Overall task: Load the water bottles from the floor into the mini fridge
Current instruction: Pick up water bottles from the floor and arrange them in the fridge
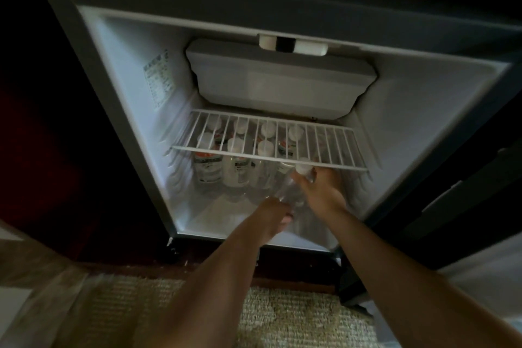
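— Why both hands on one bottle?

— It goes in tilted. My right hand (322,189) has the neck end, fingers closed round it just under the white cap, and my left hand (275,215) is curled under the base end, lower and nearer me. Held that way the bottle (288,192) can slip in below the rack (265,150) without knocking the wire, I reckon

— Where is it exactly?

— Inside the fridge (135,121), lower compartment, right of the standing bottles (223,169) and touching or nearly touching them; blur stops me saying which. Cap sits just under the rack's front edge

— Why that side?

— The left and middle are already packed, two rows deep from the caps showing through the wire. The right is the free gap

— How does it look?

— Clear, thin plastic, white cap. I can't make out a label on it. The standing ones carry a white label with a red band

— Much left?

— No bottles show on the mat (282,313) below, so I'd guess we're near the end
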